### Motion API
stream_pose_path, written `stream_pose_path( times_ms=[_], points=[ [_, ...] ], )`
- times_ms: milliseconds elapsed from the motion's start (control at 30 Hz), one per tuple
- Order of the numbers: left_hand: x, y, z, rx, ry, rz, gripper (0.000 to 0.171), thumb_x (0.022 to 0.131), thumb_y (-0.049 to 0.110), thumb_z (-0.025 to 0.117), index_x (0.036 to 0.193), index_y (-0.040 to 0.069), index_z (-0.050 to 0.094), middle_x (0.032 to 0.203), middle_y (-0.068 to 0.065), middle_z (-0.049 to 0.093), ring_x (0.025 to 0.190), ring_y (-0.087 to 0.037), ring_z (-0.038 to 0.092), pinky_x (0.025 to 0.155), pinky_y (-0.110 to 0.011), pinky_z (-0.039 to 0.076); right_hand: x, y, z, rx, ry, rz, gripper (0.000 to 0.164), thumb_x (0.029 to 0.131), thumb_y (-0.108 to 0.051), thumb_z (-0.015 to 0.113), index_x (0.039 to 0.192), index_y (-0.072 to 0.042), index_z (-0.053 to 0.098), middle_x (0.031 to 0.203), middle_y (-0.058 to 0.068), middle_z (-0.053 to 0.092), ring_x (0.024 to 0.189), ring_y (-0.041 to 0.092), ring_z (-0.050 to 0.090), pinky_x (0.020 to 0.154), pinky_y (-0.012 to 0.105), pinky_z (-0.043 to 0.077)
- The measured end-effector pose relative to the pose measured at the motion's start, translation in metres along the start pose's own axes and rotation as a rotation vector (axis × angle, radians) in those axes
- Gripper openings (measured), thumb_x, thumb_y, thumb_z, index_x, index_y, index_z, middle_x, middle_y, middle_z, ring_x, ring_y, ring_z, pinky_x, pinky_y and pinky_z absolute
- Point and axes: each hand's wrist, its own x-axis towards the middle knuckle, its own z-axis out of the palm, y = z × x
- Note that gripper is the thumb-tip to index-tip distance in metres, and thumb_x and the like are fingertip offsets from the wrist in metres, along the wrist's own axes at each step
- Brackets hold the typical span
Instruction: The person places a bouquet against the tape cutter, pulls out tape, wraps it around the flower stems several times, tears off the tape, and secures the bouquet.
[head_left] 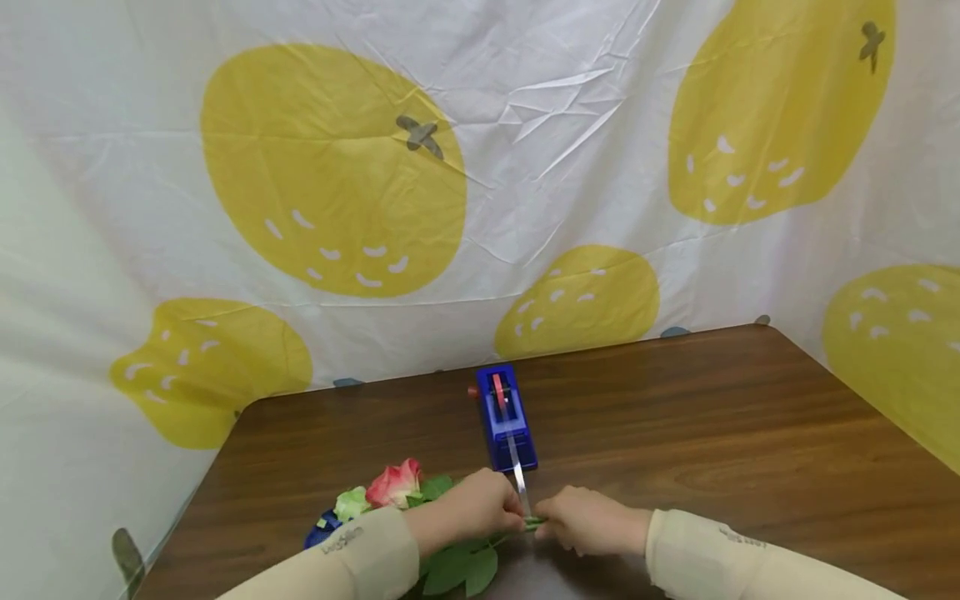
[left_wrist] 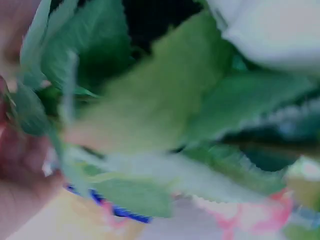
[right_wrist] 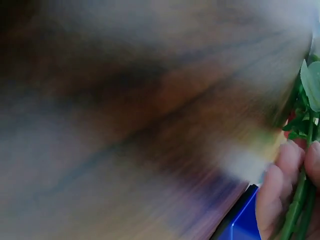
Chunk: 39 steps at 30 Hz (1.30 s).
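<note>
A bunch of artificial flowers lies low in the head view, with a pink rose (head_left: 395,483), a pale green flower (head_left: 351,503) and a dark blue flower (head_left: 322,528). My left hand (head_left: 478,505) pinches the green stems (head_left: 533,523), and my right hand (head_left: 588,520) grips them close by on the right. Between the two hands, a strip of clear tape (head_left: 520,477) runs to the stems from a blue tape dispenser (head_left: 507,421). Leaves (left_wrist: 165,100) fill most of the left wrist view. Fingers (right_wrist: 285,175) curl by the stems in the right wrist view.
The dispenser stands on a brown wooden table (head_left: 675,417), beyond the hands, with a red knob (head_left: 472,391) on its left side. A white curtain (head_left: 555,108) with yellow fruit prints hangs behind the table and along both sides.
</note>
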Motion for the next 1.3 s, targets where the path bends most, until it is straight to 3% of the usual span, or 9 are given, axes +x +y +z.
stream_pose_path(
  times_ms=[133, 267, 367, 567, 733, 867, 1000, 1167, 1300],
  points=[
    [-0.009, 0.010, 0.009, 0.456, 0.196, 0.080, 0.021, 0.075, 0.030, 0.068, 0.057, 0.020, 0.062, 0.057, 0.009, 0.060, 0.052, -0.006, 0.054, 0.053, -0.022, 0.040, 0.000, -0.001, 0.001, 0.047, 0.006, 0.005, 0.014, 0.090, -0.016, 0.056, 0.077, -0.013, 0.055, 0.053, -0.008, 0.049, 0.042, -0.004, 0.040, 0.039, 0.013, 0.038],
    [-0.011, 0.011, 0.012, 0.618, 0.271, 0.125, 0.023, 0.075, 0.036, 0.066, 0.057, 0.022, 0.061, 0.058, 0.009, 0.060, 0.056, -0.009, 0.051, 0.055, -0.023, 0.033, -0.001, 0.000, 0.002, 0.027, 0.063, -0.058, 0.015, 0.088, -0.015, 0.059, 0.073, -0.012, 0.054, 0.052, -0.010, 0.046, 0.045, -0.005, 0.037, 0.042, 0.012, 0.036],
    [-0.008, 0.005, 0.003, 0.454, 0.160, 0.123, 0.027, 0.080, 0.036, 0.064, 0.057, 0.021, 0.063, 0.053, 0.012, 0.055, 0.053, -0.007, 0.044, 0.053, -0.021, 0.030, -0.001, 0.005, 0.004, -0.026, 0.127, -0.157, 0.016, 0.087, -0.015, 0.060, 0.073, -0.011, 0.054, 0.054, -0.011, 0.045, 0.049, -0.006, 0.035, 0.045, 0.012, 0.034],
    [0.011, -0.015, -0.031, -0.193, -0.321, -0.053, 0.026, 0.094, 0.023, 0.050, 0.087, 0.006, 0.068, 0.071, 0.002, 0.058, 0.066, -0.007, 0.051, 0.062, -0.022, 0.042, -0.001, 0.004, 0.002, -0.077, 0.164, -0.181, 0.014, 0.085, -0.012, 0.062, 0.073, -0.011, 0.055, 0.061, -0.007, 0.053, 0.053, -0.004, 0.039, 0.048, 0.012, 0.037],
    [0.029, -0.025, -0.043, -0.280, -0.743, -0.093, 0.032, 0.098, 0.023, 0.041, 0.112, 0.001, 0.061, 0.112, -0.006, 0.062, 0.102, -0.009, 0.055, 0.088, -0.024, 0.043, 0.000, -0.007, -0.002, -0.109, 0.154, -0.134, 0.012, 0.085, -0.012, 0.062, 0.074, -0.013, 0.057, 0.069, -0.006, 0.062, 0.060, -0.002, 0.052, 0.052, 0.013, 0.042],
    [0.036, -0.027, -0.041, -0.418, -0.962, -0.070, 0.037, 0.100, 0.018, 0.036, 0.114, -0.011, 0.055, 0.117, -0.021, 0.058, 0.092, -0.003, 0.056, 0.084, -0.020, 0.044, 0.001, -0.010, -0.001, -0.154, 0.175, -0.141, 0.010, 0.085, -0.014, 0.062, 0.076, -0.014, 0.059, 0.077, -0.004, 0.066, 0.069, 0.003, 0.061, 0.056, 0.014, 0.045],
    [0.037, -0.027, -0.040, -0.549, -1.032, -0.160, 0.038, 0.099, 0.015, 0.036, 0.114, -0.016, 0.053, 0.102, -0.022, 0.064, 0.081, -0.005, 0.059, 0.077, -0.020, 0.048, 0.002, -0.010, 0.001, -0.162, 0.188, -0.144, 0.009, 0.085, -0.012, 0.062, 0.076, -0.012, 0.059, 0.077, -0.003, 0.067, 0.072, 0.005, 0.062, 0.058, 0.014, 0.046],
    [0.036, -0.024, -0.040, -0.569, -1.000, -0.236, 0.037, 0.099, 0.014, 0.037, 0.113, -0.017, 0.051, 0.072, 0.002, 0.064, 0.076, -0.007, 0.059, 0.075, -0.021, 0.048, 0.002, -0.011, 0.001, -0.137, 0.200, -0.140, 0.010, 0.084, -0.010, 0.062, 0.075, -0.011, 0.059, 0.077, -0.002, 0.067, 0.070, 0.003, 0.061, 0.056, 0.012, 0.045],
    [0.030, -0.015, -0.043, -0.324, -0.831, -0.148, 0.033, 0.097, 0.018, 0.043, 0.112, -0.007, 0.058, 0.089, -0.004, 0.066, 0.082, -0.006, 0.057, 0.079, -0.021, 0.046, 0.003, -0.011, 0.002, -0.122, 0.204, -0.125, 0.011, 0.085, -0.011, 0.062, 0.074, -0.011, 0.059, 0.075, -0.003, 0.066, 0.065, 0.000, 0.057, 0.053, 0.013, 0.043]
  ],
)
